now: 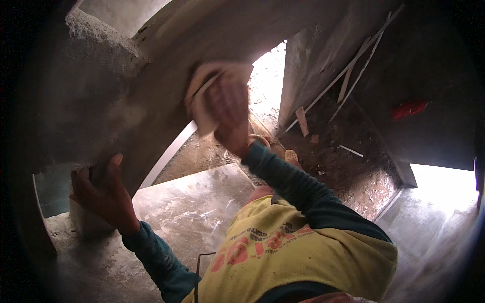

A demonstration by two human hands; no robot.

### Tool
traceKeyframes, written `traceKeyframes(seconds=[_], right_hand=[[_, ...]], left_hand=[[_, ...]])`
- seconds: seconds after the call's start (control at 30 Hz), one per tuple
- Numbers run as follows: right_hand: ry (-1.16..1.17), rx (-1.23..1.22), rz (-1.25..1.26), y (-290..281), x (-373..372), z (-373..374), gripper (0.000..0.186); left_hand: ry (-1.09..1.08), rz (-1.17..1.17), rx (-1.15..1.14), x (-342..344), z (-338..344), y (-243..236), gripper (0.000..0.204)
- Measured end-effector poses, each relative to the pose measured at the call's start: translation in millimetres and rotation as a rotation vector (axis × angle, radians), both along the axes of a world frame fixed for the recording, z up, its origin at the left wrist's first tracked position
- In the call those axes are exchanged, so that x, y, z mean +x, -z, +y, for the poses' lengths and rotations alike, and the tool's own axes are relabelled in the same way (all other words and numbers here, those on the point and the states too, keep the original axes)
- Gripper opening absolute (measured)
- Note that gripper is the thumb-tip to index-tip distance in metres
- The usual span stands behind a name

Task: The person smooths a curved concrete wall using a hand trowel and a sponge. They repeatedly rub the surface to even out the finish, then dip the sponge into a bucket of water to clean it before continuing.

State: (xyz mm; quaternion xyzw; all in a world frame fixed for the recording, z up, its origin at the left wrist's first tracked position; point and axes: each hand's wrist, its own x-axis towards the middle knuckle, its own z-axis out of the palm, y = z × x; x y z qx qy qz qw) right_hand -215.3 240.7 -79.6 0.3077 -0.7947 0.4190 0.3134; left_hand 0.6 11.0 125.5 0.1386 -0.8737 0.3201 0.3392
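Note:
My right hand [227, 106] is closed on a pale, flat block-like tool [202, 123], blurred by motion, against the grey plastered surface [131, 111] in the upper middle. My left hand [103, 194] grips the lower edge of that plastered surface at the left, beside a small opening [50, 189], thumb raised and fingers curled round the edge. Both forearms are in dark teal sleeves, over my yellow shirt. What lies under the fingers of my right hand is partly hidden.
Long pale strips [343, 76] lean at the upper right above a dirt floor [353, 166] with scraps. A red object [409, 108] lies on a dark surface at the right. Pale slabs [166, 212] are below and lower right. A sandalled foot [292, 157] shows in the middle.

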Motion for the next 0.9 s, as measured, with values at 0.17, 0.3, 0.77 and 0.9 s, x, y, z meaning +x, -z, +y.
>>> traceKeyframes(seconds=[0.17,0.3,0.77,0.9], right_hand=[[0.468,-0.107,-0.025,6.7,-158.4,84.1,0.047],[0.189,-0.276,-0.004,14.6,-70.9,26.3,0.057],[0.159,-0.275,0.06,-18.2,-48.6,6.0,0.055],[0.034,-0.164,0.172,-24.0,-18.6,-1.3,0.049]], left_hand=[[-0.041,0.014,0.03,3.4,1.5,3.7,0.069],[0.01,-0.004,0.069,1.5,3.5,0.7,0.056],[-0.099,0.058,0.252,-7.9,17.7,-12.2,0.077],[-0.188,0.11,0.348,-12.7,25.3,-15.3,0.078]])
